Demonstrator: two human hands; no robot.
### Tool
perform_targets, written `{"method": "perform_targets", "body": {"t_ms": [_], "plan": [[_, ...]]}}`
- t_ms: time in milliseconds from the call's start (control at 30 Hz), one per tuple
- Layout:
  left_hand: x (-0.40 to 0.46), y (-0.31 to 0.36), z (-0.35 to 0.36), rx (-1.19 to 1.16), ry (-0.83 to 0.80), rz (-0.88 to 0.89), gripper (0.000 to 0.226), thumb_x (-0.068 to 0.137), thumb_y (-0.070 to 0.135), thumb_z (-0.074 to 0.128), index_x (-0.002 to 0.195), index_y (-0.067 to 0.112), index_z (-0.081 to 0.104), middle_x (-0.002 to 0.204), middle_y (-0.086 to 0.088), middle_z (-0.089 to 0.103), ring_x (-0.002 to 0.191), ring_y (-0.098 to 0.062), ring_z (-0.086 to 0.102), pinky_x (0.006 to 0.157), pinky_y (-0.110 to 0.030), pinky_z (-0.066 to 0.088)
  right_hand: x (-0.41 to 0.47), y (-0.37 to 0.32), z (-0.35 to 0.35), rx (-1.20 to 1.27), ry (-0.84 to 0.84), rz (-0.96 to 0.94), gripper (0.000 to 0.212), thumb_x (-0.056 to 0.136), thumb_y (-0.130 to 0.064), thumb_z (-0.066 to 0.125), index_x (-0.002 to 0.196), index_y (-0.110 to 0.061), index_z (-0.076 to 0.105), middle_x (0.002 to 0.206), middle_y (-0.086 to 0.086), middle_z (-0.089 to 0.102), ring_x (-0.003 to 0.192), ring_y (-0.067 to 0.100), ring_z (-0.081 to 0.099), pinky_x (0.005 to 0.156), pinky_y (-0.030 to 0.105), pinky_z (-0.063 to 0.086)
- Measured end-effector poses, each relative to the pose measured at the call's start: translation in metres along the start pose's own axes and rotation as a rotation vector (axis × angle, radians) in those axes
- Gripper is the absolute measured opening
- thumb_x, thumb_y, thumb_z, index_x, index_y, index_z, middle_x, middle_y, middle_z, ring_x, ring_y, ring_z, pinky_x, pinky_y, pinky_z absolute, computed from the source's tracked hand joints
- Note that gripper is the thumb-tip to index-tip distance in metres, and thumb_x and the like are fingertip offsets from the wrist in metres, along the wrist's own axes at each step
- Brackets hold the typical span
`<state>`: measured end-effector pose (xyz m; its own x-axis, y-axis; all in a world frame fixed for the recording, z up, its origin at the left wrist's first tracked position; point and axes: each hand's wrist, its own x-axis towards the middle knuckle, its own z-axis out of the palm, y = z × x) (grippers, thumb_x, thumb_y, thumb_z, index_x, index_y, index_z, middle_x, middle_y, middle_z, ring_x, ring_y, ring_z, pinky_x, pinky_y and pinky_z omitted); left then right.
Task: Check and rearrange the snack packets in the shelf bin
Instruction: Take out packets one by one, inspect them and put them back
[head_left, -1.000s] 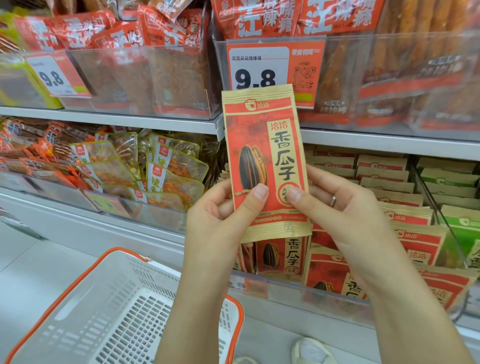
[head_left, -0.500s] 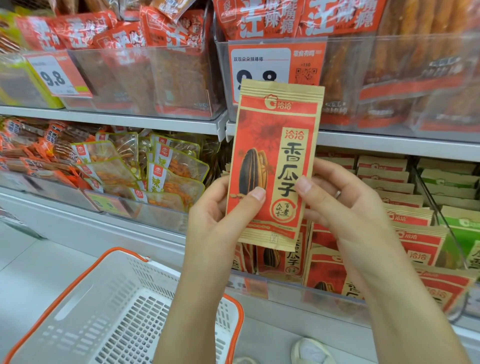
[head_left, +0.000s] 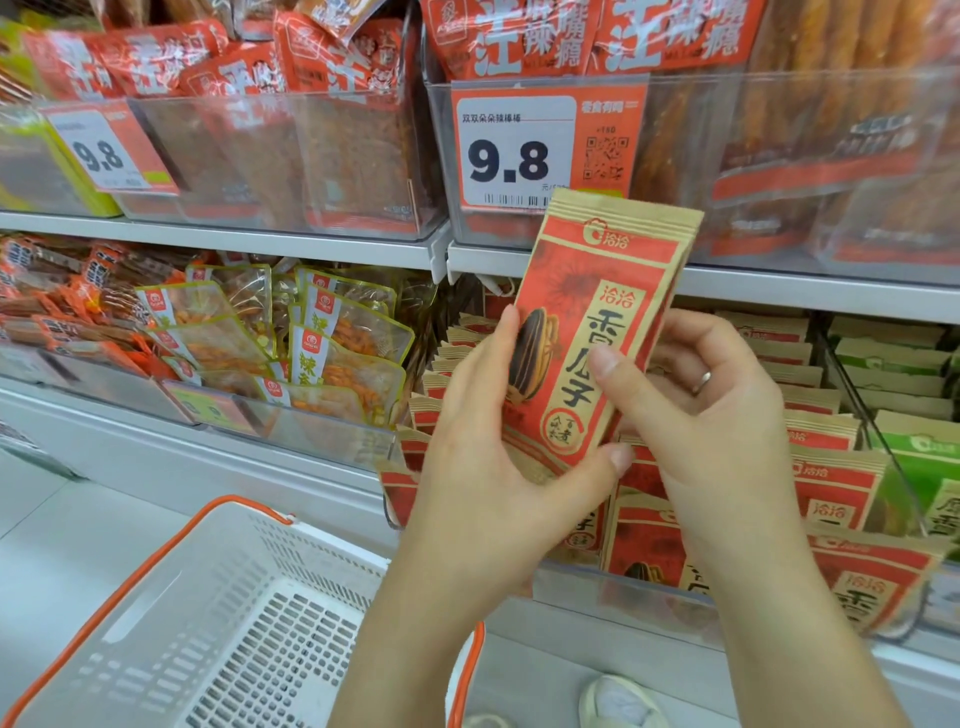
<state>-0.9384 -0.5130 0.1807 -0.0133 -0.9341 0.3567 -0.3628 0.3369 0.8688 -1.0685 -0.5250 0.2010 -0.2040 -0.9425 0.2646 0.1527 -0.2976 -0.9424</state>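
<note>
A red sunflower seed packet (head_left: 592, 332) is being gripped, tilted, by the left hand (head_left: 488, 452) and right hand (head_left: 711, 415). It is being held above the shelf bin (head_left: 623, 584).

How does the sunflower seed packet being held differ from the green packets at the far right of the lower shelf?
The held packet is red and tan; the green packets are green and tan. The held packet is lifted clear of the bin, tilted, pinched between the left hand and right hand; the green packets sit untouched in rows behind a divider. Both bear the same round logo.
</note>
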Motion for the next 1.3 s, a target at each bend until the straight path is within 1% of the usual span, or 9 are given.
{"method": "perform_targets", "body": {"t_ms": [100, 167, 233, 333, 500, 833, 1033, 1200, 1300], "plan": [[0.001, 0.0, 0.002, -0.044, 0.014, -0.032, 0.105, 0.059, 0.06, 0.072, 0.152, 0.035, 0.03, 0.141, 0.021, 0.047, 0.131, 0.007, 0.044, 0.109, -0.024, 0.04, -0.002, -0.003, 0.002, -0.024, -0.084, -0.03, 0.038, 0.066, -0.038, 0.084, 0.095, -0.025, 0.063, 0.093, -0.011, 0.074, 0.082, 0.005, 0.07, 0.065, 0.02, 0.055], [0.002, 0.0, -0.004, -0.175, -0.014, -0.087, 0.099, 0.059, 0.053, 0.076, 0.149, 0.035, 0.038, 0.137, 0.015, 0.056, 0.126, 0.0, 0.054, 0.104, -0.03, 0.047, -0.003, -0.005, 0.002, -0.008, -0.1, -0.071, 0.029, 0.072, -0.042, 0.071, 0.093, -0.025, 0.065, 0.09, -0.011, 0.073, 0.079, 0.003, 0.069, 0.062, 0.017, 0.053], [0.001, -0.001, -0.012, -0.296, -0.079, -0.122, 0.092, 0.06, 0.045, 0.077, 0.145, 0.032, 0.044, 0.132, 0.014, 0.063, 0.12, -0.001, 0.059, 0.096, -0.022, 0.05, -0.002, -0.005, 0.0, 0.011, -0.068, -0.085, 0.027, 0.076, -0.047, 0.061, 0.091, -0.025, 0.066, 0.088, -0.007, 0.074, 0.077, 0.007, 0.07, 0.059, 0.018, 0.053], [-0.001, -0.003, -0.021, -0.373, -0.181, -0.153, 0.085, 0.062, 0.038, 0.077, 0.142, 0.03, 0.048, 0.125, 0.02, 0.066, 0.117, 0.001, 0.061, 0.087, -0.012, 0.049, -0.001, -0.007, -0.002, 0.03, -0.036, -0.095, 0.03, 0.077, -0.049, 0.062, 0.091, -0.023, 0.067, 0.088, -0.004, 0.074, 0.074, 0.012, 0.07, 0.059, 0.02, 0.053], [-0.001, -0.004, -0.023, -0.395, -0.3, -0.172, 0.087, 0.065, 0.034, 0.078, 0.145, 0.029, 0.045, 0.131, 0.016, 0.064, 0.122, -0.004, 0.059, 0.089, -0.015, 0.049, 0.0, -0.009, -0.005, 0.013, -0.027, -0.149, 0.022, 0.074, -0.047, 0.071, 0.084, -0.028, 0.07, 0.082, -0.006, 0.073, 0.077, 0.011, 0.069, 0.066, 0.022, 0.055], [0.002, -0.008, -0.021, -0.431, -0.346, -0.167, 0.09, 0.066, 0.035, 0.076, 0.149, 0.026, 0.041, 0.136, 0.015, 0.061, 0.127, -0.005, 0.056, 0.093, -0.017, 0.048, 0.0, -0.008, -0.006, 0.014, -0.039, -0.073, 0.015, 0.085, -0.033, 0.06, 0.082, -0.025, 0.072, 0.084, 0.001, 0.074, 0.08, 0.014, 0.07, 0.068, 0.022, 0.054], [0.003, -0.011, -0.02, -0.456, -0.28, -0.129, 0.089, 0.065, 0.031, 0.077, 0.147, 0.022, 0.043, 0.137, 0.005, 0.061, 0.125, -0.012, 0.059, 0.104, -0.03, 0.048, -0.001, -0.01, -0.005, 0.06, -0.105, -0.074, 0.023, 0.074, -0.046, 0.071, 0.085, -0.026, 0.072, 0.086, -0.001, 0.074, 0.078, 0.012, 0.07, 0.067, 0.021, 0.054], [0.009, -0.011, -0.02, -0.654, 0.009, -0.144, 0.056, 0.066, 0.035, 0.073, 0.117, 0.013, 0.064, 0.107, -0.013, 0.069, 0.098, -0.022, 0.066, 0.089, -0.04, 0.053, -0.002, -0.009, -0.007, -0.002, -0.26, -0.055, 0.02, 0.068, -0.038, 0.077, 0.085, -0.028, 0.074, 0.089, -0.002, 0.074, 0.082, 0.01, 0.07, 0.072, 0.017, 0.053], [0.013, -0.013, -0.023, -0.726, 0.178, -0.142, 0.046, 0.067, 0.038, 0.072, 0.105, 0.013, 0.063, 0.093, -0.007, 0.065, 0.089, -0.018, 0.065, 0.08, -0.033, 0.055, -0.004, -0.007, -0.005, -0.114, -0.402, -0.024, 0.024, 0.065, -0.04, 0.075, 0.088, -0.031, 0.072, 0.09, -0.007, 0.074, 0.084, 0.007, 0.07, 0.073, 0.014, 0.052]]}}
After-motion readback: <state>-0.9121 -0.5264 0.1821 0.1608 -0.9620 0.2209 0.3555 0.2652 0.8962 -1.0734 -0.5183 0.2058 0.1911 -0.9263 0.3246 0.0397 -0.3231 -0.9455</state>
